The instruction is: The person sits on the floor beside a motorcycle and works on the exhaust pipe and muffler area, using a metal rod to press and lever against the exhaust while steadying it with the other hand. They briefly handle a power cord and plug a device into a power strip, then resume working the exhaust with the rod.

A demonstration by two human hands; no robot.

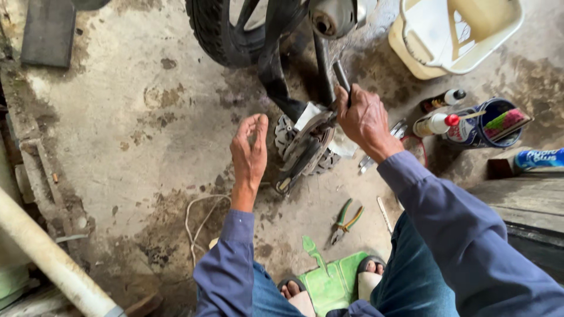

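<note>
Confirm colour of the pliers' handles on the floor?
Green with orange trim, on the pliers; head view, the only one.

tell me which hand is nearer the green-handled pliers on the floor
Right. The right hand is above the green-handled pliers, gripping a dark bar; the left hand is open, farther off to their upper left.

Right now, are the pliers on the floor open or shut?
Open. The pliers lie flat on the floor, their green and orange handles spread apart in a V.

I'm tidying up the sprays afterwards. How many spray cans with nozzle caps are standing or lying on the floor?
2: a dark can near the cream tub, and a white one with a red nozzle just below it, beside the blue tin. Others may be hidden.
</note>
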